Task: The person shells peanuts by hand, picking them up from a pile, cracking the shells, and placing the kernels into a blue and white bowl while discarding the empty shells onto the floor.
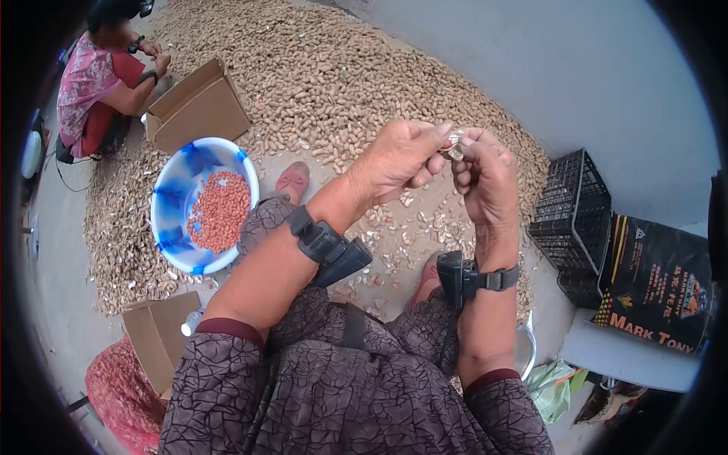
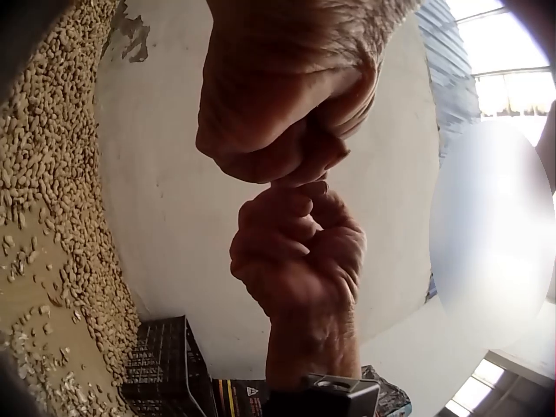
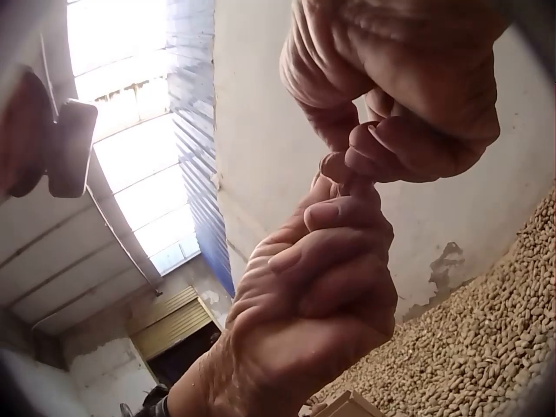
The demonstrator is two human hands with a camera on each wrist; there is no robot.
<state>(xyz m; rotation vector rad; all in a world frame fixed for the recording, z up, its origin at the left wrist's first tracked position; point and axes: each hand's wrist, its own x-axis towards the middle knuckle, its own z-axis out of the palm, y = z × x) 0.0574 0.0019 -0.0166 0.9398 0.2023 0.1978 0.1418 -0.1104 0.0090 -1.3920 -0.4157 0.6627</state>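
Observation:
Both hands meet in front of the body in the head view, raised above the floor. Between their fingertips is a cracked peanut, its pale shell split and a bit of red kernel showing. The left hand pinches one side of it with thumb and forefinger. From the other side the right hand pinches the shell, its remaining fingers curled in. Fingers hide most of the peanut in both wrist views. Below and left stands a blue-and-white basin with shelled red peanuts in it.
A large heap of unshelled peanuts spreads to the wall. Empty shells litter the floor between the feet. Cardboard boxes flank the basin. At right are black crates and a black printed bag. Another person squats at upper left.

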